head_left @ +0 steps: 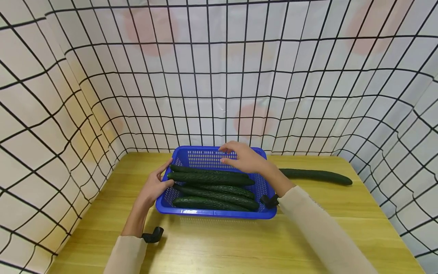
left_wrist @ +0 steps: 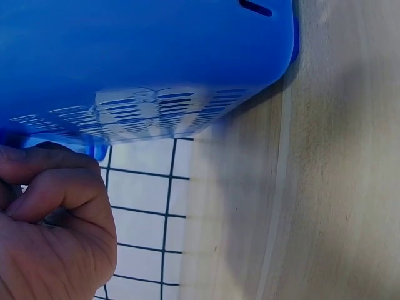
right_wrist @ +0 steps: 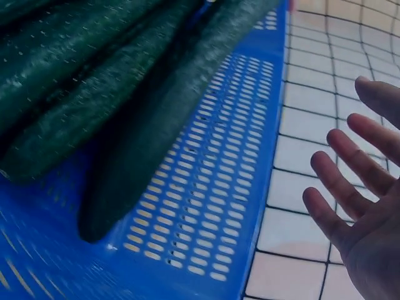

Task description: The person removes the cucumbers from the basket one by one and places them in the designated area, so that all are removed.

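Note:
A blue plastic basket [head_left: 215, 214] with slotted walls stands on the table, several dark green cucumbers [head_left: 212, 178] lying lengthwise in it. My left hand [head_left: 155, 187] grips the basket's left rim, thumb over the edge near the cucumber ends. In the left wrist view its curled fingers [left_wrist: 69, 187] show beside the slotted wall. Above the back part of the basket hovers my right hand [head_left: 244, 158], holding nothing. The right wrist view shows its fingers [right_wrist: 350, 165] spread apart, beside the basket's slotted wall [right_wrist: 206, 181] and away from the cucumbers.
Another cucumber [head_left: 316, 175] lies on the wooden table [head_left: 219, 247] right of the basket, its left end hidden behind my right forearm. A black wire grid [head_left: 226, 72] backed by white sheeting encloses the table at the back and both sides.

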Tool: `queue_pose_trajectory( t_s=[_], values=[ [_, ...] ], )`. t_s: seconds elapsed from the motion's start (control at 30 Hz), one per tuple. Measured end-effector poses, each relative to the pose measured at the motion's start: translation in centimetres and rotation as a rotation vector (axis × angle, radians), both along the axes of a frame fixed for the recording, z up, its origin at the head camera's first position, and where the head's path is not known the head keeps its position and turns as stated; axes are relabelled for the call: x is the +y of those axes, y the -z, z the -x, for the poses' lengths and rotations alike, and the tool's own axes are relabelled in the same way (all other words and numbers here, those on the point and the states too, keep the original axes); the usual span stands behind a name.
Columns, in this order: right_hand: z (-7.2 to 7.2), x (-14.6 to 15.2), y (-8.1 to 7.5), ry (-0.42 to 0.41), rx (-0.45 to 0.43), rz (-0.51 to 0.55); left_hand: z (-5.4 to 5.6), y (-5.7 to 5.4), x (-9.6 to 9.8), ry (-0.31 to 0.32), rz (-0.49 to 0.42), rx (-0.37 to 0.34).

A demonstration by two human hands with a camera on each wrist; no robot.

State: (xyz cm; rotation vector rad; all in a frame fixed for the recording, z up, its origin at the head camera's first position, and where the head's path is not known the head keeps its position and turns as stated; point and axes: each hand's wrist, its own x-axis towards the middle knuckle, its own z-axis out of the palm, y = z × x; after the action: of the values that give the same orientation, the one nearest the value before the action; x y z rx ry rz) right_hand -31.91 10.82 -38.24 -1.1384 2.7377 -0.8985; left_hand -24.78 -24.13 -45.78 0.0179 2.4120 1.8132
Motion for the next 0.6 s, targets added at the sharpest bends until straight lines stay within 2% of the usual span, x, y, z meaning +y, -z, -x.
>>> queue_pose_trajectory(
  t_s=[0.17, 0.33, 0.6],
  values=[
    [0.0, -1.1, 1.2, -0.03, -0.008, -0.068, 0.0, -0.1, 0.1, 0.002, 0.002, 0.003],
    [0.0, -1.9, 2.1, -0.033, -0.045, -0.098, 0.1, 0.0, 0.1, -0.007, -0.004, -0.007],
    [0.3, -2.7, 3.9, -0.044, -0.05, -0.185, 0.1, 0.1, 0.1, -0.016, -0.004, -0.013]
  ],
)
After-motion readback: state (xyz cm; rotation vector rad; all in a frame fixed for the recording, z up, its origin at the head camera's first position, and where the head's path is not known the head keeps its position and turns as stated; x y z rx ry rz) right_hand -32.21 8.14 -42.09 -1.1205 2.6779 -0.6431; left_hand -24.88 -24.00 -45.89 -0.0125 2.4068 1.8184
